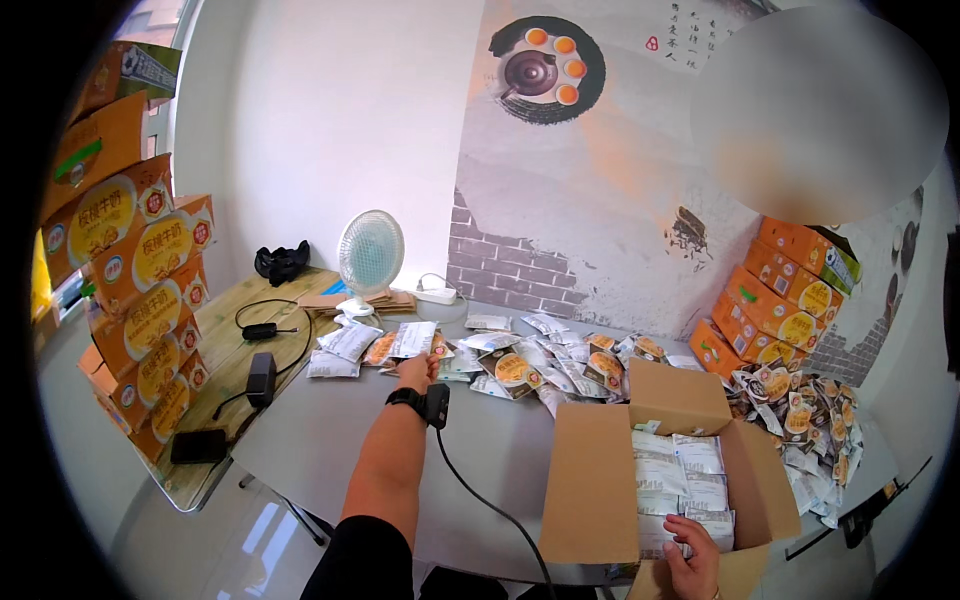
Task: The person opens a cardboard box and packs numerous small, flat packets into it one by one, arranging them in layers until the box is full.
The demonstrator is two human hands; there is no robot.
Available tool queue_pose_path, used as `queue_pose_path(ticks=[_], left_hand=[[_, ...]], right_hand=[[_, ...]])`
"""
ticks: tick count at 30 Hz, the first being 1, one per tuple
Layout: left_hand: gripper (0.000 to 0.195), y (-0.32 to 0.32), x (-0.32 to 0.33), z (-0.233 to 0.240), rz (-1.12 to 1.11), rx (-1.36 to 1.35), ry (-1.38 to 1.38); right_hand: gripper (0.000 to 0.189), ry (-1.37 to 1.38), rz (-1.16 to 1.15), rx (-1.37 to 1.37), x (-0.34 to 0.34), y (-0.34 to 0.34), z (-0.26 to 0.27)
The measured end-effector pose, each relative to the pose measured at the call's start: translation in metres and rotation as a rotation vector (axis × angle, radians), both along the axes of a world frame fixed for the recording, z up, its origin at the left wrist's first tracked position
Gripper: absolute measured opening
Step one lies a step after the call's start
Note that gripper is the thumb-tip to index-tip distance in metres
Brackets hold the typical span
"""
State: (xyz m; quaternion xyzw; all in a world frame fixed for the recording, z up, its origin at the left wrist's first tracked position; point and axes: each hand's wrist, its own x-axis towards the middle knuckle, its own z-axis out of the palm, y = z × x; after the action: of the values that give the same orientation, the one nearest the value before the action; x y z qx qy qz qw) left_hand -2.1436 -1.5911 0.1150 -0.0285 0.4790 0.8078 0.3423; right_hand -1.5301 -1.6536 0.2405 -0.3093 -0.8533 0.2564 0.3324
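Observation:
My left hand (418, 370) reaches to the far side of the grey table (330, 427). Its fingers are at the near edge of a white-backed packet (412, 340); whether they grip it is hard to see. Beside that lie more white packets (350, 342) and brown packets with a round yellow food picture (512, 372). My right hand (691, 556) hovers at the near end of an open cardboard carton (587, 480), its fingers apart with nothing seen in them. Inside the carton, several white packets (660, 474) lie face down in two rows.
A cable runs from a black device (437, 406) on my left wrist. A small fan (371, 255) stands at the back. Orange boxes (142, 315) are stacked at left, others (780, 300) at right. More packets (806, 427) are heaped right of the carton. A phone (198, 447) lies left.

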Motion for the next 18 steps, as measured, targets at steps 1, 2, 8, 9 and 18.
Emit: queue_pose_path(ticks=[1, 2, 8, 9, 18], left_hand=[[0.021, -0.002, -0.006, -0.006, -0.012, 0.006, 0.019], [0.019, -0.006, -0.014, -0.013, -0.023, 0.012, 0.039], [0.009, -0.035, 0.017, -0.007, 0.128, 0.244, 0.085], [0.008, -0.041, 0.032, 0.002, 0.169, 0.303, 0.076], [0.001, -0.124, 0.103, 0.043, 0.164, 0.483, 0.08]], right_hand=[[0.027, 0.009, 0.007, 0.001, -0.001, 0.0, -0.001], [0.027, 0.018, 0.016, 0.002, -0.002, -0.001, -0.002], [0.028, 0.016, 0.012, -0.034, -0.001, -0.004, 0.003], [0.027, 0.062, 0.001, -0.057, -0.002, -0.004, 0.002], [0.024, 0.196, -0.024, -0.153, 0.001, -0.01, -0.001]])
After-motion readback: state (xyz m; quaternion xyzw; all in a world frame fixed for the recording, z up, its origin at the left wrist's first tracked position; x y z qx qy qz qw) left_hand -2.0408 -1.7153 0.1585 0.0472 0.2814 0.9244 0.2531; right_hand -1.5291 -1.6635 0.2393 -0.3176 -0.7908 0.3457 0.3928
